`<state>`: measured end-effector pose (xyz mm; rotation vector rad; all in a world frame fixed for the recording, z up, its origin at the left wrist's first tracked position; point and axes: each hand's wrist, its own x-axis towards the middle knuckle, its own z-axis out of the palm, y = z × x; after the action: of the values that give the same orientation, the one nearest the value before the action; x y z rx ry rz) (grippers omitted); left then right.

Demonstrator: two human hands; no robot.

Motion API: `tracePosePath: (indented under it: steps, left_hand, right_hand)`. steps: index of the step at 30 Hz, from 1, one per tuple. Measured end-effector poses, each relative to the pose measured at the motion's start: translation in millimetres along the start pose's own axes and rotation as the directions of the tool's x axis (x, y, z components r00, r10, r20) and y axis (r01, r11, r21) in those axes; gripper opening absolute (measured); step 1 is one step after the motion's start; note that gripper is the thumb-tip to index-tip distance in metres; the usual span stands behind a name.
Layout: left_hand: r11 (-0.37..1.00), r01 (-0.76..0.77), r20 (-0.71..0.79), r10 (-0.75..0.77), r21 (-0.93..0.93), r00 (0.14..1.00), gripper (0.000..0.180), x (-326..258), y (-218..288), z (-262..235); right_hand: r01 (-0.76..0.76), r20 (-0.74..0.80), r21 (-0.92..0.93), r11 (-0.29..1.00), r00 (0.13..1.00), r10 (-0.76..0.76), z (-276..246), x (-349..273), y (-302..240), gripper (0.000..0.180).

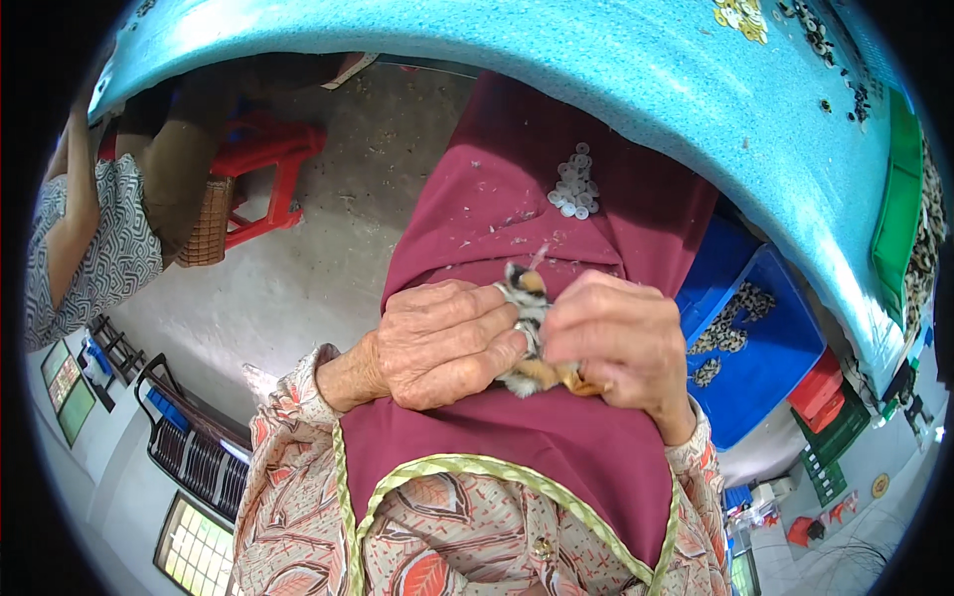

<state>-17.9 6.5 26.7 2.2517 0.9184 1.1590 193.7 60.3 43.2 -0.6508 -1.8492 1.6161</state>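
A small furry plush piece, patterned in orange, black and white, is between my two hands above my lap. My left hand is closed on its left side, fingers pressed together over the fur. From the other side my right hand grips it with curled fingers; its fingertips are partly hidden, so I cannot tell if a smaller part is pinched there too. An orange-tan flap shows below the right fingers. Beyond the hands, a little pile of white plastic washers lies on the maroon apron across my lap.
A blue speckled table curves ahead, with small dark parts on it. At right stand a blue bin of spotted plush pieces and a green tray. Another person sits at left near a red stool.
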Motion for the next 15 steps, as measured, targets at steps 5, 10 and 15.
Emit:
tracePosePath:
  steps: [5, 10, 15]
  left_hand:
    - [1.000, 0.015, -0.030, -0.015, -0.017, 0.999, 0.025, -4.1, 2.9, -6.6]
    - [0.998, 0.018, -0.105, -0.025, -0.062, 0.994, 0.025, -7.3, 4.7, -7.3]
    - [0.999, -0.014, -0.144, 0.008, -0.040, 0.990, 0.025, -11.1, 6.0, -12.3]
  right_hand:
    - [0.168, -0.073, -0.243, 0.955, 0.979, -0.191, 12.5, 1.4, -12.8, 0.016]
    - [0.213, -0.021, -0.360, 0.908, 0.971, -0.237, 15.0, 3.5, -22.3, 0.015]
    - [0.246, 0.002, -0.401, 0.882, 0.964, -0.267, 17.9, 5.7, -24.1, 0.013]
